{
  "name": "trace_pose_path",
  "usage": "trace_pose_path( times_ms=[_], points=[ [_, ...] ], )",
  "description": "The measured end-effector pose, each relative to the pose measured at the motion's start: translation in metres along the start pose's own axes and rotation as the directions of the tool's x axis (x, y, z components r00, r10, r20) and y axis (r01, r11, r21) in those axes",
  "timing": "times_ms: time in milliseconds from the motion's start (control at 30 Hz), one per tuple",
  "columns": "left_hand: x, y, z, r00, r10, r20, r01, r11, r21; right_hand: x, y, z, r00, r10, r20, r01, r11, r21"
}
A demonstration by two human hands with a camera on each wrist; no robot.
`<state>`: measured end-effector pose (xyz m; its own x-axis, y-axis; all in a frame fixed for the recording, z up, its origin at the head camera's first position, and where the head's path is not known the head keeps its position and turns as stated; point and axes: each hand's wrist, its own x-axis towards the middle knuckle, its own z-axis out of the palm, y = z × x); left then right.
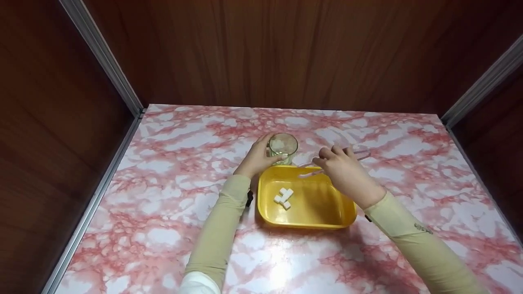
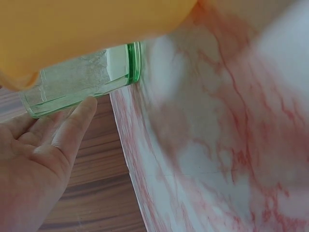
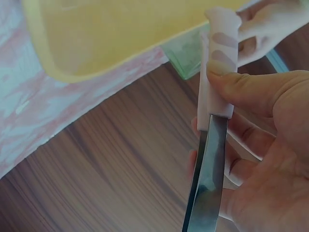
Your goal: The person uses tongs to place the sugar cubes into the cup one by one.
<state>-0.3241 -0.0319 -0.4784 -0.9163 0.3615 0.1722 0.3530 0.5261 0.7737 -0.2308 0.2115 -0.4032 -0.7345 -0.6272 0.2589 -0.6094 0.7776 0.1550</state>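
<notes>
In the head view my left hand [image 1: 258, 157] holds a clear green-tinted glass [image 1: 284, 143], thumb on the near side and fingers on the far side. Something whitish shows inside the glass. My right hand [image 1: 345, 171] grips metal tongs [image 3: 207, 179] between thumb and fingers. Their pale pink tips [image 1: 310, 174] reach over the far rim of a yellow plastic basin [image 1: 261, 204]; nothing shows between them. Several small white cubes [image 1: 283, 198] lie together in the left part of the basin. The left wrist view shows the fingertips against the glass's side.
The basin stands just in front of the glass on a red-and-white marbled table [image 1: 171, 228]. Brown wood-grain panels [image 1: 269, 53] with metal corner strips [image 1: 102, 53] close the table in at the back and sides.
</notes>
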Motion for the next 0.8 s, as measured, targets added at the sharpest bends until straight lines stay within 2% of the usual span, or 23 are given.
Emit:
trace_pose_path(
  times_ms=[167,433,800],
  points=[
    [-0.002,-0.001,0.000,1.000,-0.010,0.005,0.010,1.000,-0.007,-0.006,-0.004,0.002,1.000,-0.009,0.004,0.009,1.000,0.001],
    [0.000,-0.001,0.001,1.000,0.012,0.000,-0.012,0.999,-0.035,-0.011,-0.009,0.003,1.000,-0.019,0.021,0.018,1.000,0.020],
    [0.001,-0.001,0.000,1.000,0.016,-0.010,-0.016,1.000,0.006,-0.019,-0.016,0.007,0.998,-0.037,0.060,0.036,0.999,0.012]
  ],
)
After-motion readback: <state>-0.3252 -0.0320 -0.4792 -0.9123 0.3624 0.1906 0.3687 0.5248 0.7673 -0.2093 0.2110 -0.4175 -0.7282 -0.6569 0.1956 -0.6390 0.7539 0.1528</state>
